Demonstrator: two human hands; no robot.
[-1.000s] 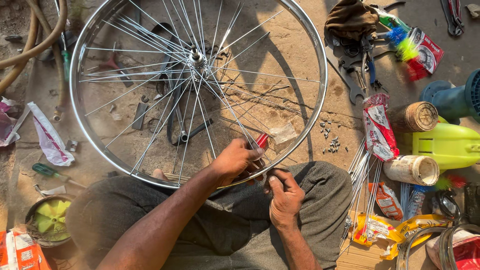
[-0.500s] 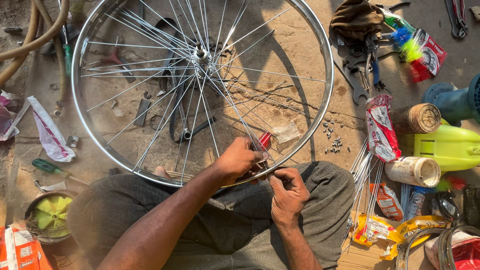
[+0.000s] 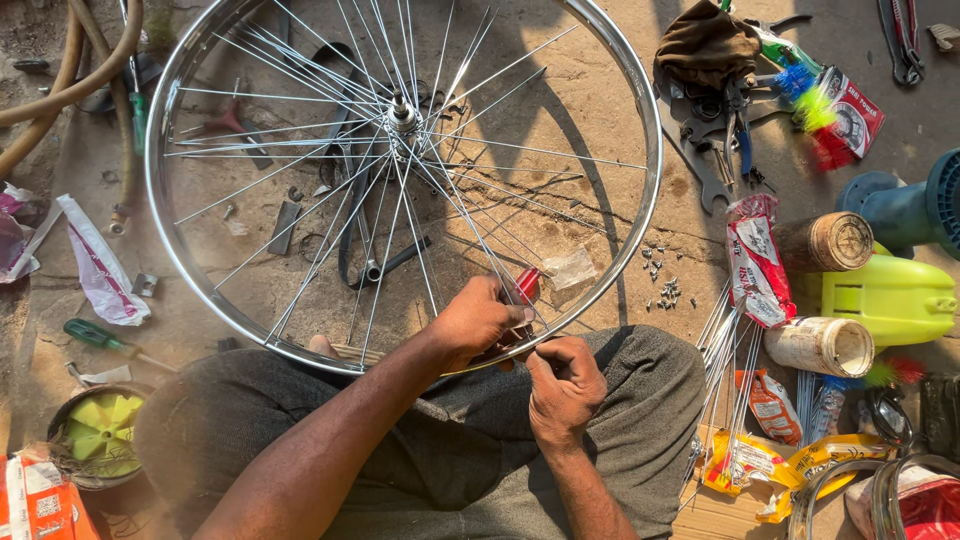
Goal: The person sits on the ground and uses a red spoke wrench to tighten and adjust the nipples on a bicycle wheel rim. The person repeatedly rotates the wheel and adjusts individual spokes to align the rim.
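Spokes fan out from the hub of a shiny chrome bicycle wheel rim (image 3: pixel 655 180) that lies nearly flat on the sandy ground, its near edge resting against the seated person's grey-trousered knees (image 3: pixel 640 400). The left hand (image 3: pixel 478 322) reaches in over the rim's lower edge, fingers curled closed around a small red-handled tool (image 3: pixel 524 285) set against a thin steel spoke (image 3: pixel 470 225). Just beside it, the right hand (image 3: pixel 563 385) sits at the outside of the rim, fingertips pinched together on what looks like the spoke's end at the rim; the exact piece between them is too small to make out.

Loose small metal nipples (image 3: pixel 662 290) are scattered on the ground right of the wheel. Farther right lie a bundle of spare silver spokes (image 3: pixel 722 345), a red and white plastic packet (image 3: pixel 755 262), a brown cardboard roll (image 3: pixel 825 240) and a lime-green plastic container (image 3: pixel 890 298). Top right, a brown cloth (image 3: pixel 705 40) sits over dark pliers and spanners (image 3: pixel 715 140). To the left, a green-handled screwdriver (image 3: pixel 95 335) lies on the dirt near a white plastic wrapper (image 3: pixel 100 270), and a tan rubber hose (image 3: pixel 75 85) curves along the upper left.
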